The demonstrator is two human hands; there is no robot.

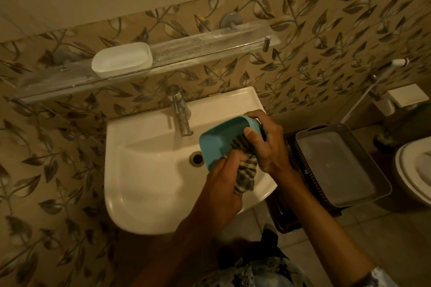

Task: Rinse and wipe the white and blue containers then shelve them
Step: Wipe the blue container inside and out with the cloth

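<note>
Here, both hands meet over the right side of a white sink (149, 184), holding the blue container (220, 138) above the basin. The container is tilted, its open side facing toward ten o'clock. The right hand (268, 147) wraps around the container's far end at about two o'clock, thumb laid across the rim and fingers curled behind the wall. The left hand (229, 170) grips the container's near corner at about six o'clock, and it also bunches a checked cloth (246, 170) against the container's edge. The cloth's upper part is pressed into the opening beside the right thumb, while its loose end hangs down between the two wrists; how far it reaches inside is hard to tell in this dim light.

The white container (122, 59) sits on the glass shelf (210, 45) on the wall above the sink, at about eleven o'clock from the hands and well apart from them. It stands upright with its opening facing up. A metal tap (180, 114) rises behind the basin, just beside the blue container's upper edge, and the drain (197, 158) lies just left of the container. A grey basket (340, 165) stands at three o'clock, near the right forearm.
</note>
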